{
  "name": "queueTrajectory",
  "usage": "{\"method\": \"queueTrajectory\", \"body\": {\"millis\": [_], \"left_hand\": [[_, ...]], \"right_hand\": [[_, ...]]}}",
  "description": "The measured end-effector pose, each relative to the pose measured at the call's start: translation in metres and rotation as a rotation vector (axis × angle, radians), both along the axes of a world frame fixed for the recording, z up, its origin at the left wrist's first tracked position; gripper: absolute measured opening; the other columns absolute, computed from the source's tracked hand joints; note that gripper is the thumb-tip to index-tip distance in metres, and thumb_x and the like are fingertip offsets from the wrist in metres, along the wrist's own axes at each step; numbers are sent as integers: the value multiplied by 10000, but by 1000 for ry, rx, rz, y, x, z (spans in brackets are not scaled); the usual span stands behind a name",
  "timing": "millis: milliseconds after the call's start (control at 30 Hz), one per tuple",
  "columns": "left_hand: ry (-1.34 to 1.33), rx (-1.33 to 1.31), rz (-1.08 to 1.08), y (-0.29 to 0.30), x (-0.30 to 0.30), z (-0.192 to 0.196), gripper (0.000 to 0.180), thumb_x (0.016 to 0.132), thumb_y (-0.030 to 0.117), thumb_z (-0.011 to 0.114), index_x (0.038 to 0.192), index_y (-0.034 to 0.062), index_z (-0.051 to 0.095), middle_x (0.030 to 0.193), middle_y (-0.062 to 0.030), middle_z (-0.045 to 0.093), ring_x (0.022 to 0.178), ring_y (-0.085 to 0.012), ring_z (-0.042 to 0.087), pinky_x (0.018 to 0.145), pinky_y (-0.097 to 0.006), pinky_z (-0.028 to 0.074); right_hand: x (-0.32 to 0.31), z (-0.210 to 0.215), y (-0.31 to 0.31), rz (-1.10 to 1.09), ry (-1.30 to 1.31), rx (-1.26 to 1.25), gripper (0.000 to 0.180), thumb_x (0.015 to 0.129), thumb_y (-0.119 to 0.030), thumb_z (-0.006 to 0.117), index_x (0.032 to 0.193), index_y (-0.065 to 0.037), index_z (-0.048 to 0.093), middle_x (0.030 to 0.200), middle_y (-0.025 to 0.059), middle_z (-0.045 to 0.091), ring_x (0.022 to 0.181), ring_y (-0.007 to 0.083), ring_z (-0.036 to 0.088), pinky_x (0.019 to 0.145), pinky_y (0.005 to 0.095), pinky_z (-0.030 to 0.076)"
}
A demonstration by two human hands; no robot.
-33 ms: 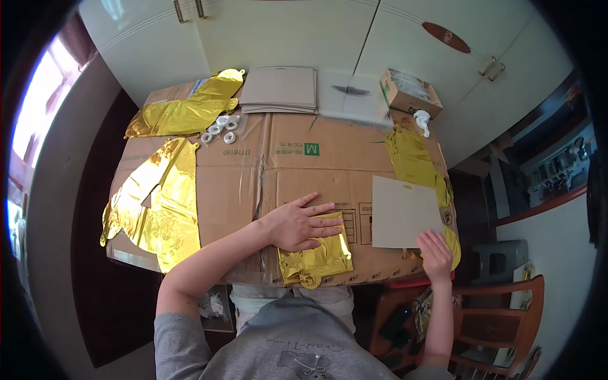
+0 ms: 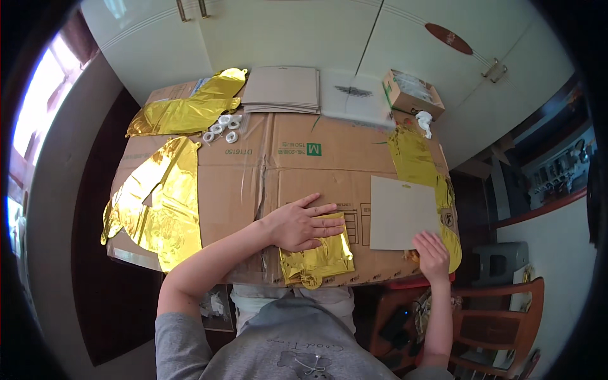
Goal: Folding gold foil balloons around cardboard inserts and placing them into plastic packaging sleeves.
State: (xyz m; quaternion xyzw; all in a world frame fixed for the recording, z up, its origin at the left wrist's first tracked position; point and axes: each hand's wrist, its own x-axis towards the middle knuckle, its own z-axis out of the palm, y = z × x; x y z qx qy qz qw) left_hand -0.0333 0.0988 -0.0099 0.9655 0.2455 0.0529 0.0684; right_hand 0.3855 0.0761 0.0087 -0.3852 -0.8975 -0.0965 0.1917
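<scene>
My left hand [image 2: 301, 226] lies flat with its fingers spread, pressing on a folded gold foil balloon [image 2: 316, 263] near the front edge of the cardboard. My right hand [image 2: 432, 254] holds the lower right corner of a flat grey card [image 2: 403, 213], its fingers together over the edge and the thumb hidden. The card lies just right of the folded foil and has a small slot near its far edge. Beyond its right side, more gold foil [image 2: 415, 158] is spread along the cardboard's edge.
Flattened cardboard [image 2: 228, 190] covers the table. Gold foil pieces [image 2: 180, 209] lie at left, with white ribbon rolls [image 2: 216, 128] behind them. At the back are a stack of grey cards [image 2: 280, 90], a clear plastic sheet [image 2: 354, 95] and an open box [image 2: 413, 92]. A wooden chair [image 2: 532, 316] stands right.
My right hand and the grey card have shifted very slightly to the left. The left hand stays on the folded foil.
</scene>
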Motion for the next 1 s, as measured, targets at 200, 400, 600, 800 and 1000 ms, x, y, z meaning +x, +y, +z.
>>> {"method": "queueTrajectory", "body": {"millis": [200,400,600,800,1000], "left_hand": [[-49,5,0,-3,-5,-2,560,986,359,370,1520,206,300,1573,27,293,1477,-207,197,1205,-522,52],[-123,-67,42,-3,-6,-1,613,977,354,418,1526,132,262,1534,-15,366,1461,-212,247,1204,-518,84],[-154,-45,25,0,-5,-6,661,933,324,523,1516,125,284,1538,5,359,1442,-225,297,1191,-546,129],[-179,-42,18,-1,-6,-7,648,926,324,530,1506,134,314,1530,5,375,1440,-219,302,1190,-548,132],[-178,-23,15,2,-6,-9,637,926,332,531,1499,142,332,1514,10,401,1434,-208,315,1188,-546,142]], "right_hand": [[-74,26,-12,81,142,-222,295,752,-201,732,1006,-54,700,1077,102,682,1062,276,627,977,463,461],[-194,18,-37,284,135,-397,582,653,-428,808,1076,-53,667,1089,66,628,1043,271,579,922,416,447],[-210,0,-38,220,172,-470,544,674,-408,797,1082,-73,668,1088,48,598,1040,261,554,924,409,428],[-215,-7,-37,167,241,-485,393,700,-340,788,996,-96,704,1010,19,622,988,248,567,880,404,432],[-220,-8,-28,170,318,-367,208,765,-258,736,900,-112,675,885,-14,627,861,197,598,759,355,459]]}}
